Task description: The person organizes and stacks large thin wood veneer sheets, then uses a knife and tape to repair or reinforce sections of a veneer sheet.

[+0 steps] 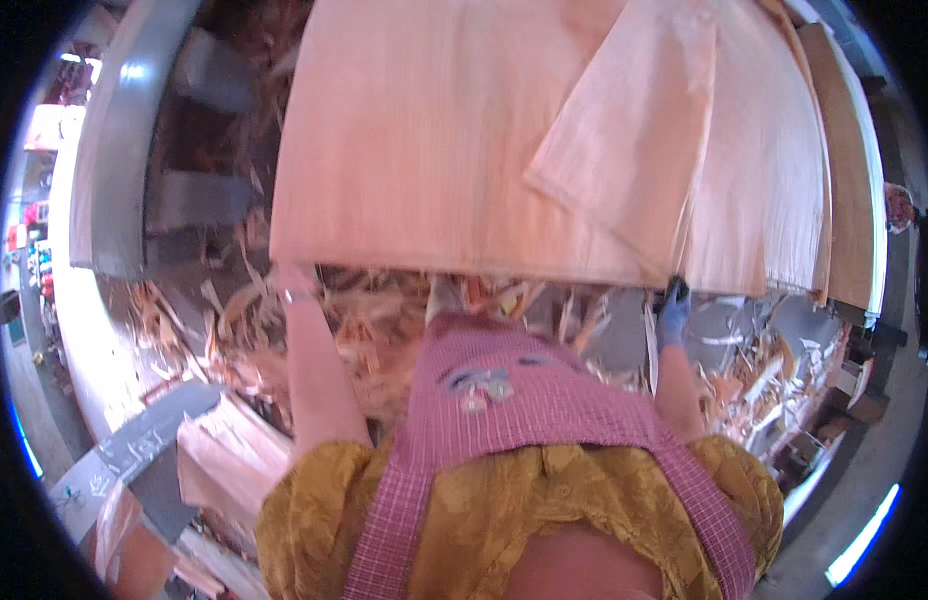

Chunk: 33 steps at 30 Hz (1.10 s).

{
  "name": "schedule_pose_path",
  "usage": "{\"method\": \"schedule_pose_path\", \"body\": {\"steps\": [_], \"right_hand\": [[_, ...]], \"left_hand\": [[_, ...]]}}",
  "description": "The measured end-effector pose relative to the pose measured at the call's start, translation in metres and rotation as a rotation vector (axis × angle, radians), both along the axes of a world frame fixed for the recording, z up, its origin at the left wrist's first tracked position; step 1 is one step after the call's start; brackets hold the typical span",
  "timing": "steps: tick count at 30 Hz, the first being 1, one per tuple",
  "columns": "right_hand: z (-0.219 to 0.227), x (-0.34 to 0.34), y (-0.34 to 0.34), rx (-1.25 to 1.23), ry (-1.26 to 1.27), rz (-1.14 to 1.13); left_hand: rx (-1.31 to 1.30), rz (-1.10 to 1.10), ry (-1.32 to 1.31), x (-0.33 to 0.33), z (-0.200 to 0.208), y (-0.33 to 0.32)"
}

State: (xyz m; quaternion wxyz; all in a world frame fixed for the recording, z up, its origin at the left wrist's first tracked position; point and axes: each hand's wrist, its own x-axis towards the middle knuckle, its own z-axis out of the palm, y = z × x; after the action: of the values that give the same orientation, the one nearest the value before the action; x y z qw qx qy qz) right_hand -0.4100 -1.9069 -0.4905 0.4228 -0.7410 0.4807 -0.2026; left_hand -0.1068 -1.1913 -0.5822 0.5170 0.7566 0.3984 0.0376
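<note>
Pale wood sheet, upper centre, apparently being positioned; left hand at its lower-left corner, right hand by the lower edge, finger closure indeterminable; next move likely needs level two-handed control.

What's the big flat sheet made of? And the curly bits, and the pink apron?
The big flat sheet looks like thin, bare wood, perhaps veneer: it's pale, with fine grain lines and no shine. The curly bits seem to be wood scraps too, thin and tan, though they're blurry. The pink apron looks like soft, matte woven cloth, with checked straps; maybe cotton, but I can't be sure.
</note>
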Motion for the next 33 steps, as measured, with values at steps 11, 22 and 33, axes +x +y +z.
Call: {"method": "schedule_pose_path", "body": {"steps": [11, 22, 33], "right_hand": [[-0.03, -0.035, 0.0, 0.03, 0.177, 0.03], [-0.001, -0.213, -0.094, -0.38, 0.253, -0.159], [0.023, -0.205, -0.156, -0.629, 0.378, -0.062]], "left_hand": [[0.949, -1.409, -0.164, -0.061, 0.155, -0.295], [0.956, -1.566, 0.18, -0.048, 0.178, -0.329], [0.998, -1.668, 0.267, -0.037, 0.158, -0.318]]}}
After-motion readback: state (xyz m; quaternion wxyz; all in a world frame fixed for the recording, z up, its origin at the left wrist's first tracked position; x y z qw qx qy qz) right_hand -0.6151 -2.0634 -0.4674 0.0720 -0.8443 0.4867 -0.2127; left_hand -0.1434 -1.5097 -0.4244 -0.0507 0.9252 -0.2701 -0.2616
